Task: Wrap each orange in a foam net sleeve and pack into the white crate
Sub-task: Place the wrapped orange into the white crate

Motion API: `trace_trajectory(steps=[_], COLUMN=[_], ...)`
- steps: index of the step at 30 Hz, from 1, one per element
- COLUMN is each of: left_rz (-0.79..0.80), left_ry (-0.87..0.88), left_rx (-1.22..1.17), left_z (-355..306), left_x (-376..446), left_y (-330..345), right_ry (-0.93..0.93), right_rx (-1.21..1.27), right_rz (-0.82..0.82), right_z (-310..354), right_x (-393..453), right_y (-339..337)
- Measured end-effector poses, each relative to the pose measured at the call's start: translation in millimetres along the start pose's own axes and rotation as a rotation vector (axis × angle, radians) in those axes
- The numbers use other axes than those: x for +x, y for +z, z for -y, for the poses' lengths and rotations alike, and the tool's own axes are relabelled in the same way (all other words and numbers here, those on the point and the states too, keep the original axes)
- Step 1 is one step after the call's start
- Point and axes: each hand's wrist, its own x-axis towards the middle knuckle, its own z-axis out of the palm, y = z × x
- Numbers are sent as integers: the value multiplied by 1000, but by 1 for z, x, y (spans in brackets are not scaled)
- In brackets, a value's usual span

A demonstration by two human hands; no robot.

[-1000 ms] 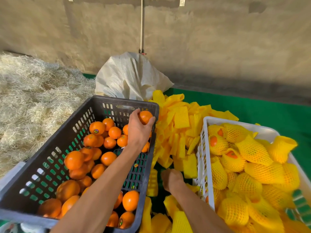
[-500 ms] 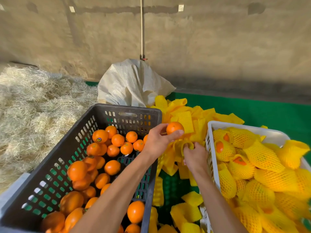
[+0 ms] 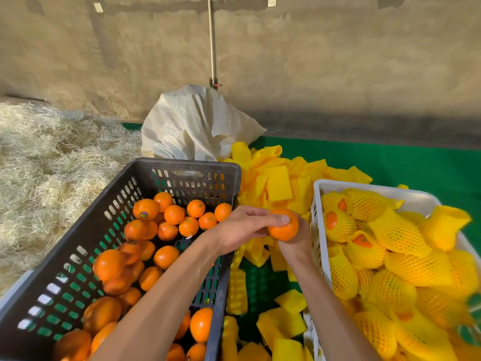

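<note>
My left hand (image 3: 242, 227) grips a bare orange (image 3: 285, 227) above the gap between the two crates. Cupped under and behind that orange is my right hand (image 3: 299, 242), its fingers mostly hidden. A yellow foam net sleeve (image 3: 256, 252) hangs just below both hands, apparently pinched by the right one. To the left, the black crate (image 3: 182, 162) holds several loose oranges (image 3: 166, 222). On the right stands the white crate (image 3: 364, 185), filled with several oranges wrapped in yellow nets (image 3: 393, 231).
A heap of loose yellow sleeves (image 3: 278, 183) lies between and behind the crates, with more on the green mat (image 3: 390, 162) near me. A white woven sack (image 3: 195, 126) leans at the wall behind. Straw (image 3: 39, 165) covers the floor on the left.
My left hand lifted an orange out of the black crate and carried it right. My right hand rose from the sleeves on the mat and met it under the orange.
</note>
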Motion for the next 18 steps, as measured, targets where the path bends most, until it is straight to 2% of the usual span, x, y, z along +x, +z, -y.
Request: trace_trajectory(steps=[2, 5, 8, 11, 12, 15, 17, 18], left_rz=[-22, -42, -141, -223, -232, -164, -140, -180], left_ry=[33, 75, 66, 77, 97, 179, 229, 261], left_rx=[19, -10, -89, -109, -38, 465, 617, 643], left_z=[-1, -3, -9, -11, -12, -6, -1, -1], left_x=[-1, -2, -2, -3, -4, -6, -3, -1], left_y=[-2, -6, -8, -8, -8, -9, -6, -3], right_ry=[-28, -13, -78, -94, -88, -117, -220, -282], right_rx=[15, 203, 77, 64, 57, -8, -67, -101], right_rz=[57, 104, 168, 206, 191, 14, -81, -99], right_z=[2, 7, 8, 11, 13, 15, 19, 21], right_x=[-2, 3, 10, 10, 9, 8, 6, 5], right_y=[-2, -4, -12, -17, -16, -15, -20, -22])
